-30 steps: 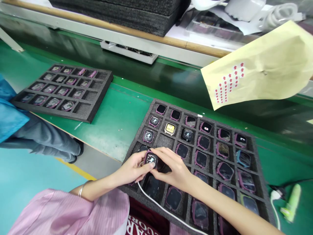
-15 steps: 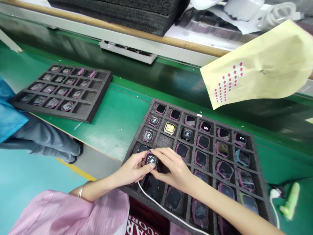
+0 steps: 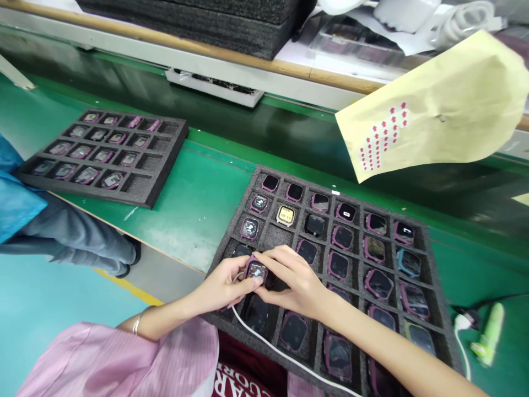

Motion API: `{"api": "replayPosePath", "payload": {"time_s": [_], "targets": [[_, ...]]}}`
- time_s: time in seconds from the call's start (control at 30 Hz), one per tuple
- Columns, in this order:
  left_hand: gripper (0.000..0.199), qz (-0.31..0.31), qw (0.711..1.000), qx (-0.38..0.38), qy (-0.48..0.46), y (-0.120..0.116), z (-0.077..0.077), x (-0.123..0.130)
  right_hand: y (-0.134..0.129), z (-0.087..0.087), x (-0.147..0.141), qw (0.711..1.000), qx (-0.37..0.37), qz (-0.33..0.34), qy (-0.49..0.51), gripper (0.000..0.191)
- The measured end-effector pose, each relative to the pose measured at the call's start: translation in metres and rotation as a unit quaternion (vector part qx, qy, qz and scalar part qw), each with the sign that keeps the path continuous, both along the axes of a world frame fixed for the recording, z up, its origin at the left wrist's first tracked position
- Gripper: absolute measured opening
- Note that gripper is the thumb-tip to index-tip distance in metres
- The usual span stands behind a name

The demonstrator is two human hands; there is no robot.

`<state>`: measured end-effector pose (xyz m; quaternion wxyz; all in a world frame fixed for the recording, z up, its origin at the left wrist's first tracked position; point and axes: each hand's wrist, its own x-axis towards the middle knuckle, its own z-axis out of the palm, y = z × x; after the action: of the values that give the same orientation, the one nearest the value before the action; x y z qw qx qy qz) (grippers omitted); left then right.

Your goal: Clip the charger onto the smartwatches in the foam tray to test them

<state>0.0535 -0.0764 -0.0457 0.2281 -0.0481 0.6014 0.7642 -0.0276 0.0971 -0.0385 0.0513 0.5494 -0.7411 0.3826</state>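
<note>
A smartwatch [image 3: 255, 269] with a purple case and a lit dial is held between both my hands over the front left of a black foam tray [image 3: 278, 238]. My left hand [image 3: 223, 283] grips its left side, thumb near the bottom of the screen. On the other side, the fingers and thumb of my right hand [image 3: 291, 281] pinch the case. A white cable [image 3: 268, 344] runs from under my left hand across the tray's front; where it meets the watch is hidden. Around my hands, more watch faces lie in the compartments, among them a yellow-lit watch [image 3: 286, 215].
On the left of the green bench stands a second foam tray [image 3: 155, 190] of watches, beside a person in blue [image 3: 19, 193]. A yellow sheet with red arrows [image 3: 438, 118] hangs at upper right. A green cylindrical object [image 3: 490, 333] and a white plug [image 3: 463, 321] lie at right.
Both hands keep the same grip on the watch. The dark watch right of the yellow-lit one has lost its lit dial. The view has shifted very slightly.
</note>
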Motion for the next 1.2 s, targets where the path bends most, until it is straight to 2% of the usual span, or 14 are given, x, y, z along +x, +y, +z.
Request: {"api": "replayPosePath", "payload": {"time_s": [0.07,0.2,0.33,0.43,0.47,0.53,0.6,0.73,0.8,0.87,0.97,1.1,1.2], "targets": [[0.032,-0.004,1.0,-0.015,0.004,0.001,-0.001,0.0,0.0,-0.001,0.0,1.0,0.007,-0.005,-0.017,0.043],[0.03,0.015,0.995,-0.072,0.074,0.004,-0.006,0.002,0.001,0.001,-0.004,0.998,0.04,-0.009,-0.056,0.042],[0.045,-0.012,0.996,-0.037,0.075,0.006,-0.009,0.004,0.005,0.014,-0.016,0.994,0.021,-0.033,-0.101,0.036],[0.041,-0.014,0.997,-0.028,0.067,0.005,-0.01,0.004,0.01,0.017,-0.029,0.985,-0.003,-0.102,-0.137,0.028],[0.038,-0.015,0.997,-0.026,0.066,0.005,-0.01,0.003,0.011,0.016,-0.033,0.983,0.012,-0.126,-0.136,0.028],[0.034,-0.02,0.997,-0.027,0.063,0.005,-0.009,0.002,0.014,0.011,-0.039,0.979,0.088,-0.156,-0.1,0.03],[0.032,-0.022,0.997,-0.031,0.061,0.005,-0.009,0.002,0.016,0.008,-0.041,0.971,0.17,-0.157,-0.055,0.033],[0.029,-0.03,0.998,-0.019,0.057,0.005,0.0,0.007,0.026,0.023,-0.036,0.958,0.25,-0.14,0.006,0.051],[0.028,-0.041,0.998,-0.006,0.051,0.008,0.007,0.011,0.036,0.036,-0.034,0.946,0.282,-0.157,0.036,0.044],[0.027,-0.054,0.997,0.014,0.044,0.013,0.011,0.015,0.048,0.043,-0.033,0.926,0.325,-0.182,0.054,0.028],[0.026,-0.072,0.996,0.047,0.037,0.023,0.01,0.017,0.061,0.038,-0.031,0.899,0.385,-0.202,0.055,0.025],[0.024,-0.072,0.996,0.042,0.031,0.031,0.002,0.015,0.066,0.02,-0.03,0.897,0.377,-0.222,0.051,0.034],[0.028,-0.07,0.997,0.043,-0.003,0.028,0.001,0.011,0.067,0.021,-0.03,0.918,0.317,-0.237,0.006,0.037]]}}
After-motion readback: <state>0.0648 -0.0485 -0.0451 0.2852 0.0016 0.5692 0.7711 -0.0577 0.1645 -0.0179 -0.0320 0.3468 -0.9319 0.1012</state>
